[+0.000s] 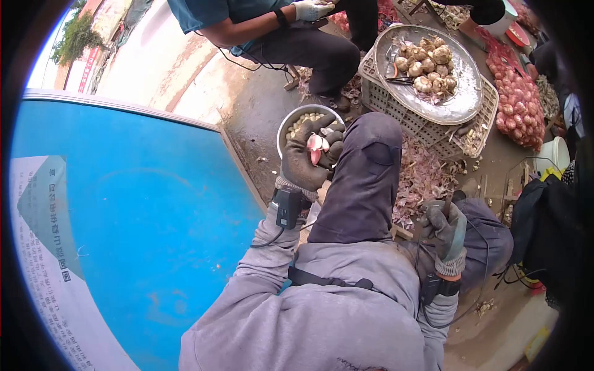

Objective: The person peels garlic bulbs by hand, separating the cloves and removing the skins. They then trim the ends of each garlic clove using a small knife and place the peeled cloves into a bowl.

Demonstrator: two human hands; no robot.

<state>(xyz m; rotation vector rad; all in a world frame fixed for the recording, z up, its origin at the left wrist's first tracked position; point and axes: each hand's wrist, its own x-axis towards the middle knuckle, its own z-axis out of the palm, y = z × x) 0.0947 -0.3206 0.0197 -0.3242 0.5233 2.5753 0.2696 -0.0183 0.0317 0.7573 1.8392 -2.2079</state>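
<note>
My left hand (pixel 309 151), in a dark dirty glove, is over a metal bowl (pixel 282 133) of peeled garlic cloves (pixel 301 121). Its fingers curl up around a few pinkish garlic cloves (pixel 316 147) lying in the palm. On the right, my right hand (pixel 444 230), in a grey-green glove, is closed around a thin tool with a brown handle (pixel 448 205), near my right knee. Whole garlic bulbs (pixel 427 63) lie with a dark-handled tool on a round metal tray (pixel 467 102), which rests on a plastic crate (pixel 396 106).
A blue panel (pixel 136 204) stands at the left. A co-worker (pixel 272 37) sits ahead, wearing gloves. Garlic skins (pixel 421 179) cover the ground between my legs. Red net sacks of garlic (pixel 516 105) and a white bucket (pixel 552 154) are at the right.
</note>
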